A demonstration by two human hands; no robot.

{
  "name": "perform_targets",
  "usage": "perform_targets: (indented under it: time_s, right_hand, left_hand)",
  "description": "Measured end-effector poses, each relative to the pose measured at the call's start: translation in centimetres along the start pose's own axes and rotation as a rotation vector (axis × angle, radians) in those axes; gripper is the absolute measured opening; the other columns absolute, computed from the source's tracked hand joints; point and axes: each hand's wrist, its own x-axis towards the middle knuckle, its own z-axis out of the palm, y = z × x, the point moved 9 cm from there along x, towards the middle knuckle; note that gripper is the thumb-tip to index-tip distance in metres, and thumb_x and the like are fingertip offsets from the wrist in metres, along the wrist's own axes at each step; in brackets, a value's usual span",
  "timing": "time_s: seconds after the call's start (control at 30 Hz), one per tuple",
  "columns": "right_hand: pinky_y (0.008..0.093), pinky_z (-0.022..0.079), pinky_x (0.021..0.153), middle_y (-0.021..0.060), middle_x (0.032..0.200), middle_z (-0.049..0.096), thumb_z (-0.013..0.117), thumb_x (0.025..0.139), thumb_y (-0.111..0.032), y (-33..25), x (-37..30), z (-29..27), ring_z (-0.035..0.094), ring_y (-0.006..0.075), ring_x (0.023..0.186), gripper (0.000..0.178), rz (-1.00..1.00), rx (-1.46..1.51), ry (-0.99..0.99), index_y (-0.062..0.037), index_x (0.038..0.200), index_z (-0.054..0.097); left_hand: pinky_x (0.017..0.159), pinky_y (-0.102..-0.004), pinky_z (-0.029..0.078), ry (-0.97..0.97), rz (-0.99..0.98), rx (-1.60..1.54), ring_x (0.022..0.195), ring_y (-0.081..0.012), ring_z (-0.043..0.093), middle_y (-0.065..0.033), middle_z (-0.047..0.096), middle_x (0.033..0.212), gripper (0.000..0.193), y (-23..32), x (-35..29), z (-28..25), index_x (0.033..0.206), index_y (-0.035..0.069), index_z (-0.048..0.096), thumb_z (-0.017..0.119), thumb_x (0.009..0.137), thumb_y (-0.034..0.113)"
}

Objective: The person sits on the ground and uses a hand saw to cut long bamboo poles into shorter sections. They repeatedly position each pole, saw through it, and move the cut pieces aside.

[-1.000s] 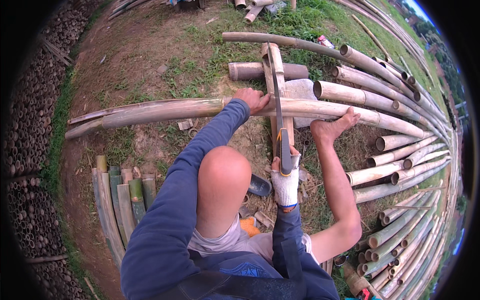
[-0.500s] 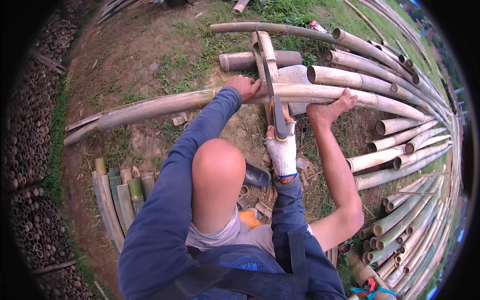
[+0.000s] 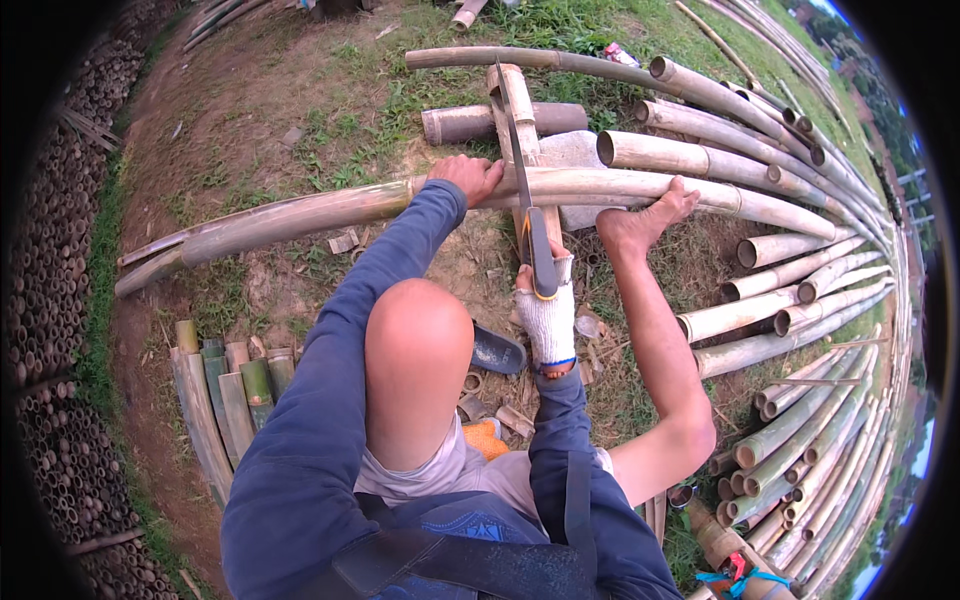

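Observation:
A long pale bamboo pole (image 3: 330, 208) lies crosswise in front of me over a wooden support piece (image 3: 513, 85). My left hand (image 3: 468, 178) is closed over the pole just left of the saw. My right hand (image 3: 548, 305), in a white knitted glove, grips the dark, yellow-edged handle of a hand saw (image 3: 517, 150). The long blade points away from me and crosses the pole right beside my left hand; how deep it sits in the bamboo I cannot tell. My bare foot (image 3: 650, 212) presses on the pole to the right of the blade.
Many bamboo poles (image 3: 760, 335) lie fanned out on the right. Short cut bamboo pieces (image 3: 235, 390) stand at the lower left, and stacked bamboo (image 3: 60, 280) lines the far left. A dark sandal (image 3: 497, 350) rests on the ground below the saw. Behind the pole lies a thick bamboo piece (image 3: 455, 125).
My right hand has drawn the saw a little toward me. My left hand and foot keep their places on the pole. The whole view has shifted slightly.

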Motion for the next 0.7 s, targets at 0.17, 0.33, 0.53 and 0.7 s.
perform_targets:
  time_s: [0.17,0.33,0.53,0.7]
  right_hand:
    - [0.0352,0.054,0.088,0.0133,0.117,0.061,0.064,0.096,-0.002,0.9,-5.4,-1.3,0.063,0.0199,0.096,0.054,0.128,0.063,-0.056,-0.0014,0.147,0.047]
    - [0.0365,0.052,0.092,0.0151,0.13,0.056,0.064,0.1,-0.013,-3.7,-22.2,-8.1,0.06,0.0201,0.104,0.056,0.396,0.094,-0.087,0.0014,0.15,0.043]
    - [0.0357,0.05,0.096,0.0137,0.124,0.06,0.065,0.099,-0.005,0.9,-5.3,-1.6,0.06,0.0209,0.105,0.043,0.146,-0.046,-0.075,-0.0008,0.139,0.05]
    - [0.0356,0.049,0.098,0.013,0.117,0.06,0.067,0.101,-0.005,3.6,-0.2,1.0,0.058,0.0195,0.106,0.04,0.057,0.007,-0.048,-0.0014,0.137,0.05]
  left_hand:
    - [0.096,-0.0537,0.058,-0.045,0.018,-0.005,0.099,-0.0436,0.075,-0.0257,0.078,0.1,0.065,-0.2,0.3,0.3,0.11,0.014,0.083,0.037,0.107,0.059]
    - [0.098,-0.0536,0.057,0.029,0.022,-0.031,0.098,-0.0429,0.076,-0.0261,0.078,0.1,0.066,-0.6,0.4,0.6,0.109,0.011,0.083,0.037,0.107,0.058]
    - [0.094,-0.0542,0.058,0.002,-0.01,-0.03,0.096,-0.0431,0.075,-0.0246,0.078,0.098,0.064,-0.3,-0.2,0.6,0.106,0.013,0.083,0.038,0.107,0.057]
    - [0.092,-0.0527,0.059,0.0,0.051,-0.011,0.094,-0.0429,0.075,-0.0242,0.078,0.096,0.061,-0.3,0.0,-0.3,0.106,0.014,0.084,0.041,0.107,0.058]
